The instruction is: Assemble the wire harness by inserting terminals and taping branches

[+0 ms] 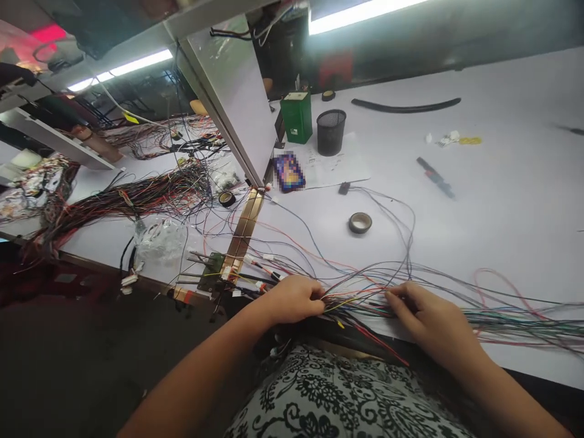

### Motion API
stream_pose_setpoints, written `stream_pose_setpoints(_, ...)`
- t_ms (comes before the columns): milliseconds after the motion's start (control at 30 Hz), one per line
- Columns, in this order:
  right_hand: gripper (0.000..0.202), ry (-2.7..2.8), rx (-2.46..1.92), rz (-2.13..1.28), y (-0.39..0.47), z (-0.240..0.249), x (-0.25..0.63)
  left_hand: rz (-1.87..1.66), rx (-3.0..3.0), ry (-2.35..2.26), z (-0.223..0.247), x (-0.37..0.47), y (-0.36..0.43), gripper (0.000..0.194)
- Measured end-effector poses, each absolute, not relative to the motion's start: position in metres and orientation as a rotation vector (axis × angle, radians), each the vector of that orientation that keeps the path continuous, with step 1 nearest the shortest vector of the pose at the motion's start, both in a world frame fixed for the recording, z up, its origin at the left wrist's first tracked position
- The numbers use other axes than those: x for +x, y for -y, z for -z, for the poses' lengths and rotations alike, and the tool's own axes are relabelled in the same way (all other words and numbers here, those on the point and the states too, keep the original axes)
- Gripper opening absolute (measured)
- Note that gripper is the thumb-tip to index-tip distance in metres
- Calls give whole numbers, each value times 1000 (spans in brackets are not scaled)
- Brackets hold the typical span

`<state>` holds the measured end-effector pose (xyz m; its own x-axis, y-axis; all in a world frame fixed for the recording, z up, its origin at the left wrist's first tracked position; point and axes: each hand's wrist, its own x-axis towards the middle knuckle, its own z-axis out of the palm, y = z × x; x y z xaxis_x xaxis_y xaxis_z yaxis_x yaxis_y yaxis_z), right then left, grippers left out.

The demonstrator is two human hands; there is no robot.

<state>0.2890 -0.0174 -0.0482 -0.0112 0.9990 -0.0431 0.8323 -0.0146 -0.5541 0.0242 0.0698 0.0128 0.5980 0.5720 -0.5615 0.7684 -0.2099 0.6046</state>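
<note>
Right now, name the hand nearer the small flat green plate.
Left. The left hand is to the right of the small flat green plate; the right hand is farther right, beyond the left hand.

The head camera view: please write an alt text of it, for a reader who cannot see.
Two bare hands, left and right, work at a bundle of thin coloured wires along the near edge of a white table. Behind them lie a roll of tape, a black mesh cup and a green box.
</note>
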Motion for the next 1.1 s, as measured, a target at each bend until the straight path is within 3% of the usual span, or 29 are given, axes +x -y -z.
stream_pose_setpoints(267,22,2019,-1790,-598,19,41,290,242,1977,-1068,-11,27,-65,8)
stream_pose_setpoints(467,19,2156,-1691,-512,23,46,294,188,2015,-964,-6,26,-65,16)
stream_pose_setpoints(667,41,2337,-1317,-215,4,30,270,63,2194,-1027,-12,27,-41,25)
stream_pose_setpoints(867,23,2483,-1027,-437,-3,31,247,-263,1848,-1261,-7,13,-20,30)
stream_pose_setpoints(1033,24,2352,-973,-353,5,42,248,-481,1434,-1234,3,8,-21,15)
stream_pose_setpoints(1100,22,2343,-952,-350,7,43,248,-494,1285,-1220,2,8,-23,25)
